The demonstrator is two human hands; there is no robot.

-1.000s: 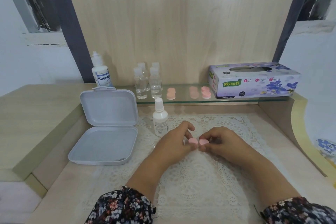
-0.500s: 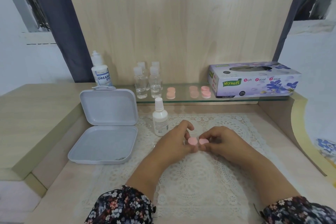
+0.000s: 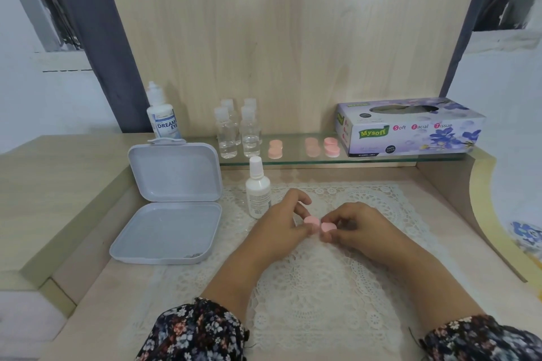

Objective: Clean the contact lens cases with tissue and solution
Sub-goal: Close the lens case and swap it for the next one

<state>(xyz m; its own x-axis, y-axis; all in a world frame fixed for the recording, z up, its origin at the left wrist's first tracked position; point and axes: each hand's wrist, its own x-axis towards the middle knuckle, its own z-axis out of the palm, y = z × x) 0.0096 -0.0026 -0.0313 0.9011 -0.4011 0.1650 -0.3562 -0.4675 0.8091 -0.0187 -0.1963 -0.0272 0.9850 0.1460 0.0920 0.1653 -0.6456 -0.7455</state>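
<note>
— Both hands met over the lace mat (image 3: 308,281): our left hand (image 3: 281,226) pinched the left cap of a pink contact lens case (image 3: 318,223) between thumb and fingers, and our right hand (image 3: 355,224) pinched the right cap the same way.

— Was the case resting on the mat?

— We could not tell; the fingers hid its underside. It sat between the two hands, near the middle of the mat.

— What stood closest?

— Just left of our left hand stood a small white bottle (image 3: 257,193), upright and capped. Further left lay a grey plastic box (image 3: 173,205), its lid open and propped upright.

— And behind?

— On the glass shelf (image 3: 293,160) we saw three more pink lens cases (image 3: 275,149), then four small clear bottles (image 3: 238,133) to their left, and a tissue box (image 3: 410,129) printed with purple flowers at the right end. A solution bottle (image 3: 162,117) stood at the shelf's left end, against the wooden back panel (image 3: 293,53). Floral sleeves (image 3: 199,331) covered our forearms.
</note>
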